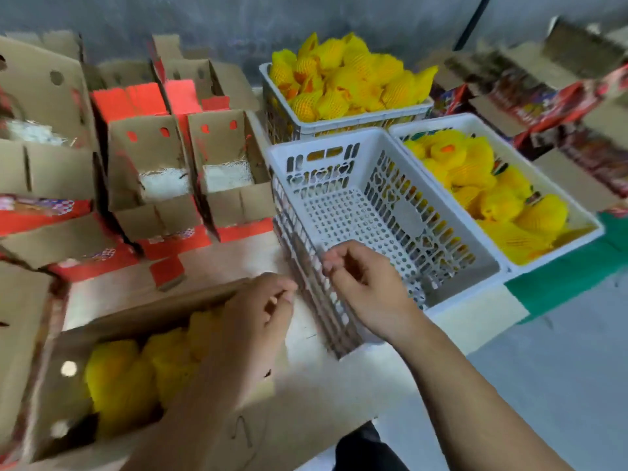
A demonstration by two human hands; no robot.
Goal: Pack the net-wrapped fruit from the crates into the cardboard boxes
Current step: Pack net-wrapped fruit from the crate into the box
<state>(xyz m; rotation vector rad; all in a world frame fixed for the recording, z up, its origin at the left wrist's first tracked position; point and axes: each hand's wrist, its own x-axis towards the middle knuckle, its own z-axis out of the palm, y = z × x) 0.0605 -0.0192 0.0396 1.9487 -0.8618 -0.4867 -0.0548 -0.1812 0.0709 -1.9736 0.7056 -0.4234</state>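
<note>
A: Start at your left: your near box already holds net-wrapped fruit. What are your hands doing?

B: Your left hand hovers over that box's right end, fingers loosely curled and holding nothing. Your right hand hangs over the near rim of the empty white crate, fingers also loosely curled, nothing in them.

A: Where do you fetch more?

B: Reach past the empty one. The right crate is part full and the back crate is heaped. I'd take from the right crate, since it looks nearer. Lift each fruit by its body, not the net's loose tip, and set it snugly beside those already in.

A: Then the lined boxes behind?

B: Yes, I'd say they come next; white padding shows inside.

A: Any writing?

B: Red printed panels, too blurred to read.
</note>
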